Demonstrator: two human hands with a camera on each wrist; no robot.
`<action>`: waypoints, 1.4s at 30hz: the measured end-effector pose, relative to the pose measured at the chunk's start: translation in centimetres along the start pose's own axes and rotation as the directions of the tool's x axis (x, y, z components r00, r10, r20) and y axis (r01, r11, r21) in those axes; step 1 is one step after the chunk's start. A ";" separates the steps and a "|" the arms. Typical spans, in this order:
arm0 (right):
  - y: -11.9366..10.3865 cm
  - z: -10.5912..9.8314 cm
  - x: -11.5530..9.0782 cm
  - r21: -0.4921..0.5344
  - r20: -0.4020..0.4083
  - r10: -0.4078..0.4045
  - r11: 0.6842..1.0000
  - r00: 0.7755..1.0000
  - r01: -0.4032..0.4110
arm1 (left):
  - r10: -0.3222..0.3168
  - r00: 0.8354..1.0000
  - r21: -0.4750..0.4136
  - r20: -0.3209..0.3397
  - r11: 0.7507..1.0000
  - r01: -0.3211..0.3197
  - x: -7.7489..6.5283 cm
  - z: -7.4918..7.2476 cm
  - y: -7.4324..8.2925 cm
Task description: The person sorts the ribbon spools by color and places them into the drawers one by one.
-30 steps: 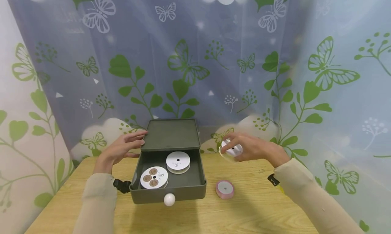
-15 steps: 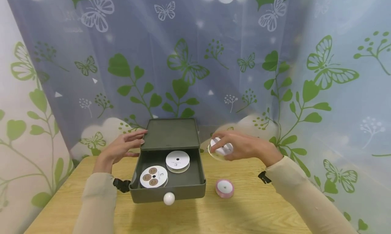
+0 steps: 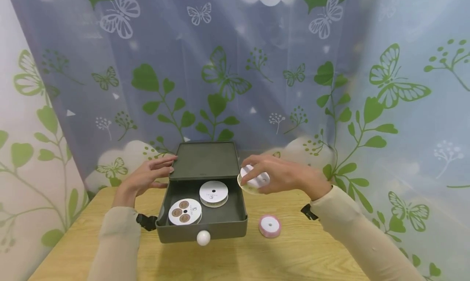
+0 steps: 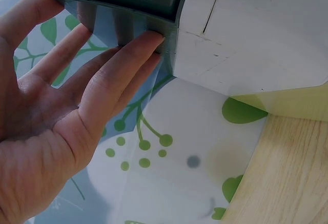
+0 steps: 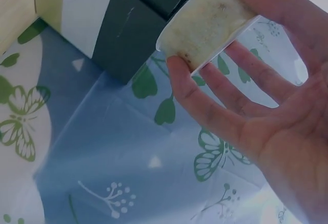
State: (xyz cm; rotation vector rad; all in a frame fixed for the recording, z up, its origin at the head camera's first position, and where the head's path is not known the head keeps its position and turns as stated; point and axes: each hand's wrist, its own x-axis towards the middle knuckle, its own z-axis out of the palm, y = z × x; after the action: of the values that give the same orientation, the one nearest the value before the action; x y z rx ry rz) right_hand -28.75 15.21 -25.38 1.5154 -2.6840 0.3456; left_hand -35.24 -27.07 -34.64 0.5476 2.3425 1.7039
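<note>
The ribbon spool (image 3: 262,180) has white round flanges and, in the right wrist view, a cream ribbon winding with brownish specks. It sits just right of centre in the head view, slightly below mid-height, by the right edge of the dark olive drawer box (image 3: 205,160); whether they touch, I cannot tell. The right hand (image 3: 284,175) pinches it between thumb and fingertips. One flat flange faces up, tilted, so its axle leans off vertical; in the right wrist view its rim band runs from lower left to upper right. The left hand (image 3: 147,175), fingers extended and spread, rests its fingertips against the box's left side. Below, the pulled-out drawer (image 3: 183,234) holds two white-flanged spools (image 3: 213,191). A pink spool (image 3: 269,226) lies at lower right on the pale wood-grain table (image 3: 301,248). Butterfly-and-leaf printed sheeting (image 3: 264,97) fills the background.
</note>
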 end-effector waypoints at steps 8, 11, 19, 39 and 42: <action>-1.1 0.0 1.1 0.030 0.032 -0.016 0.999 0.999 0.015 | -0.015 1.000 -0.019 0.002 1.000 0.015 0.4 -0.3 0.4; -1.4 0.0 1.6 0.036 0.046 -0.020 0.999 0.999 0.018 | -0.025 1.000 -0.029 0.000 0.999 0.025 0.4 -0.3 0.5; -2.6 0.1 2.3 0.021 0.102 -0.030 0.999 0.994 0.028 | -0.026 1.000 -0.024 0.000 0.999 0.026 0.3 -0.1 0.6; -5.0 0.5 4.6 -0.014 0.199 -0.088 0.996 0.976 0.092 | -0.037 0.999 -0.023 -0.008 0.999 0.036 0.1 -0.1 0.6; -5.3 0.5 4.8 -0.010 0.225 -0.089 0.996 0.970 0.094 | -0.035 0.999 -0.020 -0.005 0.999 0.035 0.1 -0.1 0.6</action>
State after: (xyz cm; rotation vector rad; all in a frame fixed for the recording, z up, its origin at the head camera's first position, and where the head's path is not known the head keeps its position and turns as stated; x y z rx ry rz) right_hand -26.74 8.45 -24.31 1.7646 -2.7575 0.1495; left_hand -35.23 -26.96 -34.02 0.4968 2.3224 1.7133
